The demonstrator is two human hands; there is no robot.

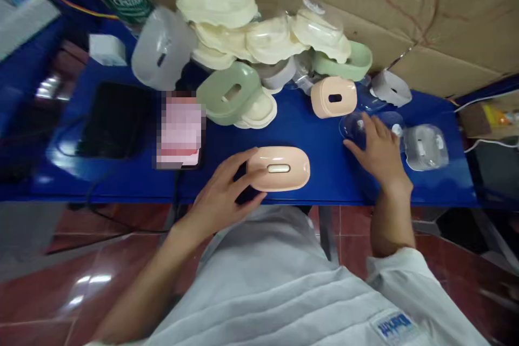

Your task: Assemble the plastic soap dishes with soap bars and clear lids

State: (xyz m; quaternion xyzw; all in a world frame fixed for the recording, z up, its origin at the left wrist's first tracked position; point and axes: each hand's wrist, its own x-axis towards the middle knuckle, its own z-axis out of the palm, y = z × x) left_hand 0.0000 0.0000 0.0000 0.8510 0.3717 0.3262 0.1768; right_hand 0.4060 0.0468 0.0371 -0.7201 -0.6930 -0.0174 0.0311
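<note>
The blue counter (298, 127) backs onto brown cardboard (409, 21). My left hand (221, 194) grasps a peach shell (298, 170), which lies at its two o'clock. My right hand (379, 154), fingers spread, has clear plastic (352, 128) at ten o'clock. I count two peach shells and two green shells (231, 92); the cream ones overlap too much.

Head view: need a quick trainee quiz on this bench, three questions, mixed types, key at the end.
1. Which hand is on the peach piece with the pale bar in its slot?
A) Right hand
B) Left hand
C) Both hands

2. True or false: the sage-green cover partly overlaps a cream piece.

3. Fill in: the bottle at the back left has a ____ label.

Key: 1 B; 2 true; 3 green.
</note>
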